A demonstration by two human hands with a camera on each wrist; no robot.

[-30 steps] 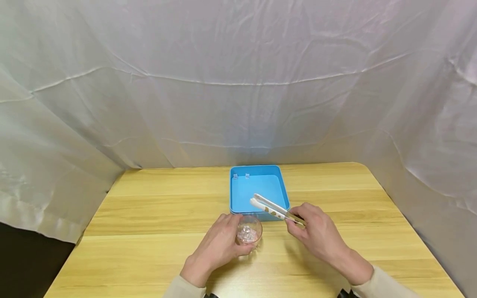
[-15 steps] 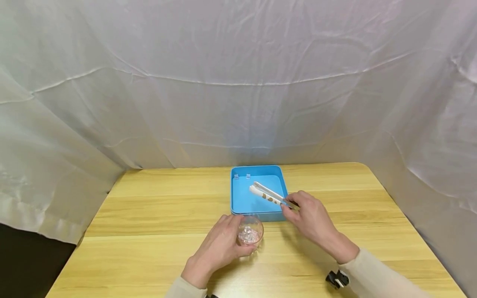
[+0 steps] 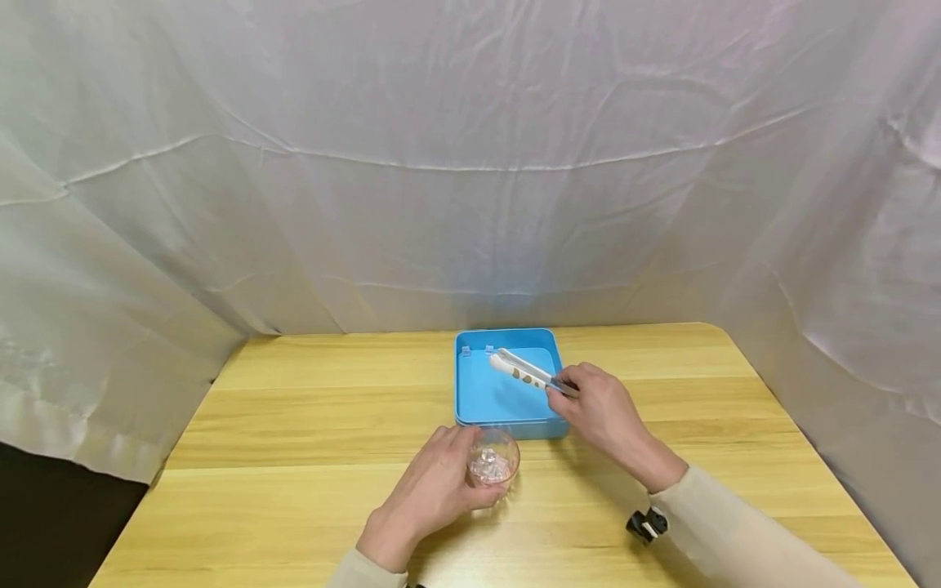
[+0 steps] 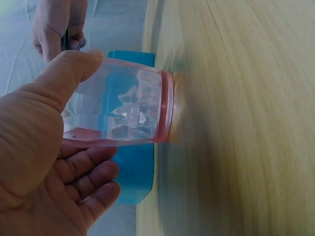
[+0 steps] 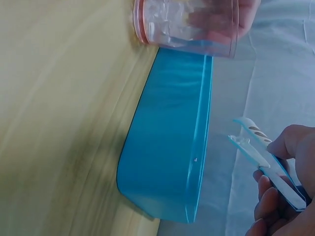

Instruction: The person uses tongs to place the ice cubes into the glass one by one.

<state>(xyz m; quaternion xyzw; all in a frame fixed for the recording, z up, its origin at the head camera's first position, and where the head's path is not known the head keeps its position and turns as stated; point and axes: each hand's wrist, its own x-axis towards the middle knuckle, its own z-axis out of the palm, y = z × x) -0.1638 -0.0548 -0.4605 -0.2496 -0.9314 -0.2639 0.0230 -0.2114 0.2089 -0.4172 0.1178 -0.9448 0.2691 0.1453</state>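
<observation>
A see-through pinkish cup (image 5: 197, 43) stands upright on the table with several clear cube-like pieces (image 4: 134, 115) in its bottom. My left hand (image 3: 432, 494) grips its side, thumb toward me. My right hand (image 3: 608, 416) holds small white tongs (image 3: 524, 371) with brown spots, pinched between thumb and fingers. The tongs reach over the blue box (image 3: 515, 429), tips parted and pointing to its far left. In the right wrist view, a small clear piece (image 5: 244, 141) shows at one tip. Two clear cubes (image 3: 466, 351) sit inside the box along its far wall.
The wooden table (image 3: 309, 425) spreads on both sides of the box, which stands just beyond the cup near the table's far edge. A pale hanging cloth (image 3: 470, 204) encloses the back and sides. A dark gap (image 3: 59, 514) lies at lower left.
My right hand has moved forward and left with the tongs, taking their tips farther over the box toward the cubes at its back. My left hand and the cup have stayed put.
</observation>
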